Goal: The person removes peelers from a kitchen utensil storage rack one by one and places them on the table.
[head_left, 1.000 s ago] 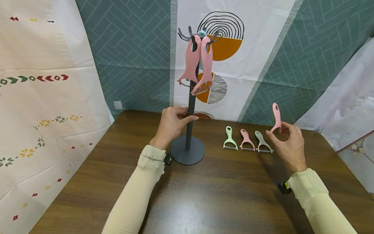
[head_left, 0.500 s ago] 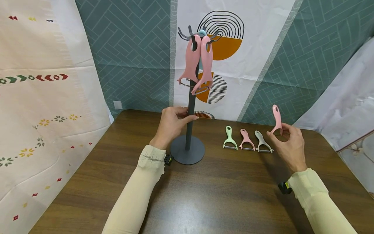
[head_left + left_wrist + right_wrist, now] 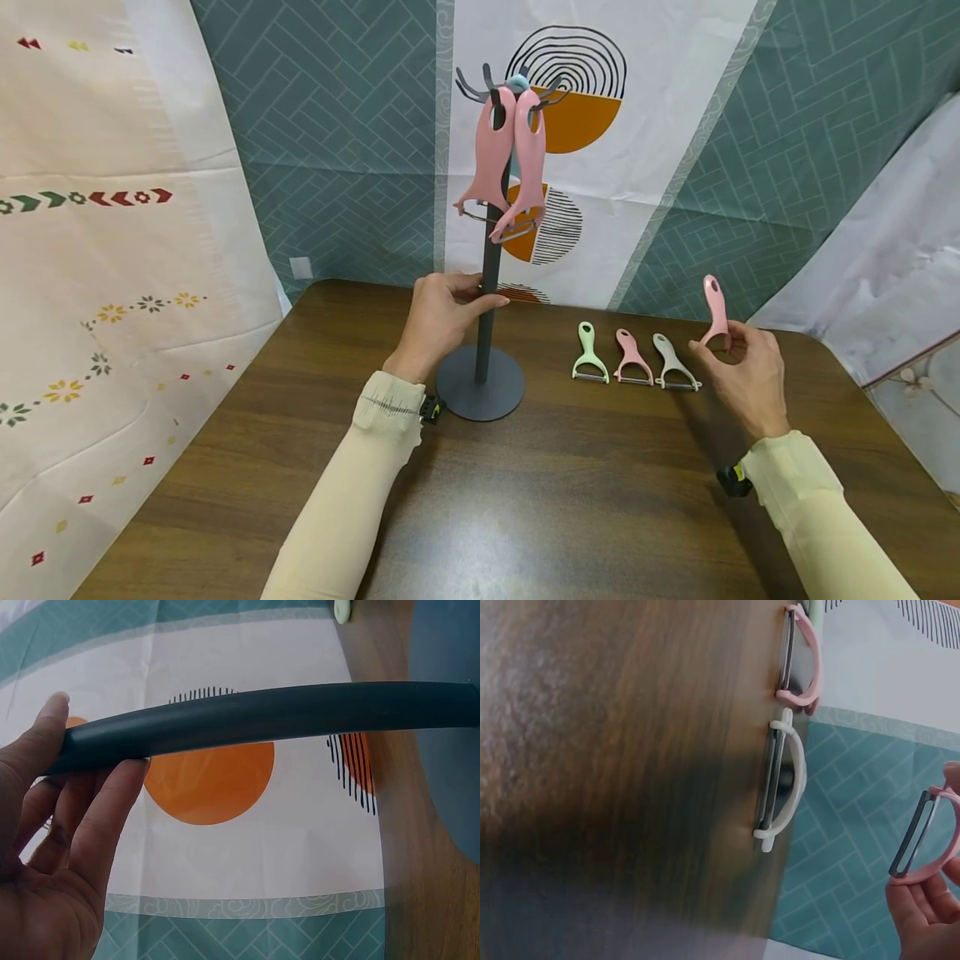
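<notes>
My left hand [image 3: 438, 321] holds the dark pole [image 3: 262, 720] of a hook stand, thumb on one side and fingers on the other. My right hand [image 3: 746, 375] pinches a pink peeler [image 3: 716, 308] by its blade end, handle up, above the table's right side. In the right wrist view that peeler's blade [image 3: 915, 832] shows between thumb and fingers. Two pink peelers [image 3: 493, 150] hang from the stand's hooks, with a light blue one [image 3: 517, 83] mostly hidden behind them. Left of my right hand lie a green peeler [image 3: 588, 354], a pink peeler [image 3: 632, 358] and a grey peeler [image 3: 673, 364].
The stand's round base [image 3: 480, 400] rests on the brown wooden table [image 3: 570, 500]. Several bare hooks [image 3: 472, 87] spread out at the stand's top left. Patterned cloth [image 3: 345, 167] hangs right behind the table's back edge.
My right hand has lowered the pink peeler slightly and shifted it a little to the right. My left hand keeps its place on the pole.
</notes>
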Available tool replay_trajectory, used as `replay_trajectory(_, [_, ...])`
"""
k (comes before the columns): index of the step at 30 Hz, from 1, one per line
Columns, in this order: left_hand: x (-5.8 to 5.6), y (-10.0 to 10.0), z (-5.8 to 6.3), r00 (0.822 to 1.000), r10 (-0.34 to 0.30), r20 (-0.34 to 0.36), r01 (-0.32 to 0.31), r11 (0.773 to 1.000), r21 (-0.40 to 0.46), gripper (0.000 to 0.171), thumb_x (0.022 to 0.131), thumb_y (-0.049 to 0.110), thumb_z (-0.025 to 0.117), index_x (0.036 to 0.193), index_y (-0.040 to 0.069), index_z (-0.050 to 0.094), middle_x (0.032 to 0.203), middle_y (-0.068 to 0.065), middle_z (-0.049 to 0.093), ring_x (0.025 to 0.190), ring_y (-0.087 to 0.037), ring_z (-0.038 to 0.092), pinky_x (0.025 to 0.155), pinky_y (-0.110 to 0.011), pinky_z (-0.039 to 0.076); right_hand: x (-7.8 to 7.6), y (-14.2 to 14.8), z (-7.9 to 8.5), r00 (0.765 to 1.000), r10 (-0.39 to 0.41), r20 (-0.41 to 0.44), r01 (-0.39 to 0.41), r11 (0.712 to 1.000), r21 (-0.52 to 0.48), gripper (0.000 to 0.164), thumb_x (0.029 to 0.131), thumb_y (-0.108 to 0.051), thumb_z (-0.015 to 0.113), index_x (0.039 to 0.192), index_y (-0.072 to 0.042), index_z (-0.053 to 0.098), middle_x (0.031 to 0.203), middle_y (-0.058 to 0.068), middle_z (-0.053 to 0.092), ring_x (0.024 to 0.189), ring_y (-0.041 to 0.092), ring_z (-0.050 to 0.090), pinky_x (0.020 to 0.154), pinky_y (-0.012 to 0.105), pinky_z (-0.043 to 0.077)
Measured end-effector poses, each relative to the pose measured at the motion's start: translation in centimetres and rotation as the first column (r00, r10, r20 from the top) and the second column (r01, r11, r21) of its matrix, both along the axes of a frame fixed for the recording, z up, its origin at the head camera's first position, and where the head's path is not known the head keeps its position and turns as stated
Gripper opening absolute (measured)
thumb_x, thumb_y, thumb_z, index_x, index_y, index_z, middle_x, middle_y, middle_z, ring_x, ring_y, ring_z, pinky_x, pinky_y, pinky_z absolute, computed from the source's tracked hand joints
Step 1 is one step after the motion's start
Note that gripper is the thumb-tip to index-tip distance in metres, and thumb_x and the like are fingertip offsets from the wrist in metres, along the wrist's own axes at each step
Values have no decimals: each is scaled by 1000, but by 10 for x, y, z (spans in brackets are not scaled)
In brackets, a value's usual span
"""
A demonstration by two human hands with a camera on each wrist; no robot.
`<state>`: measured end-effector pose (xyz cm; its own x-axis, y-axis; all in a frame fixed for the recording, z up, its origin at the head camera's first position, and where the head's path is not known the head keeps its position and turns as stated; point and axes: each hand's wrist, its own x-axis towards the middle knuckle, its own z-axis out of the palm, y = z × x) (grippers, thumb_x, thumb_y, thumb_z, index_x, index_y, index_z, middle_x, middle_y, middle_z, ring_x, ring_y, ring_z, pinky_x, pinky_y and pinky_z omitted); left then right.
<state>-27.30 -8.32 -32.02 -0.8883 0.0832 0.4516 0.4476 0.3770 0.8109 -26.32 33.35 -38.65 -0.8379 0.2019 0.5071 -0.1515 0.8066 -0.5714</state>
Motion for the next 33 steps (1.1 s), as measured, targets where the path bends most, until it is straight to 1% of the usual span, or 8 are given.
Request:
replay_trajectory(3, [0,0,1,1000,2,5,-2,1000,1,32,85,25,84,113,10,80,97,-5,80,84,-16,75,75,-31,59,-1,3,-1,1000,-4,8,4,1000,6,45,89,-28,79,116,6,64,105,21,57,108,30,51,82,34,32])
replay_trajectory(7, [0,0,0,1000,9,5,-9,1000,-3,32,85,26,84,113,11,80,98,-4,80,84,-15,75,76,-32,60,-1,5,-3,1000,-7,24,6,1000,12,45,89,-29,78,114,6,64,106,21,57,108,30,50,83,35,32])
replay_trajectory(11, [0,0,-1,1000,10,6,-10,1000,-2,33,85,27,85,114,11,79,100,-5,80,85,-15,75,76,-32,60,-4,10,-6,999,-13,34,12,1000,22,43,89,-28,78,113,6,65,103,21,56,104,31,48,82,36,30])
replay_trajectory(19, [0,1,0,1000,15,0,-15,1000,-10,33,85,26,85,112,10,80,100,-4,80,85,-15,75,75,-31,60,-6,17,-9,998,-17,54,14,999,45,48,90,-28,77,119,9,65,100,22,56,100,34,46,80,41,30])
replay_trajectory(23, [0,1,0,1000,21,-3,-21,1000,-14,32,84,27,85,111,10,80,99,-4,80,85,-15,75,74,-31,60,-5,20,-11,998,-17,65,14,998,54,51,90,-28,76,121,10,63,100,23,56,98,33,45,80,41,30])
replay_trajectory(28, [0,1,0,1000,23,-4,-23,1000,-20,32,84,27,85,111,10,81,98,-5,80,85,-16,75,74,-31,60,-4,22,-12,995,-23,100,18,998,54,53,92,-29,75,123,11,61,99,23,54,98,34,43,80,41,29])
replay_trajectory(33, [0,1,0,1000,22,-7,-22,1000,-19,31,84,27,85,110,10,81,98,-5,80,85,-16,75,74,-31,60,-3,25,-14,992,-30,125,22,998,61,52,93,-30,74,123,10,62,96,22,54,95,31,42,77,40,28])
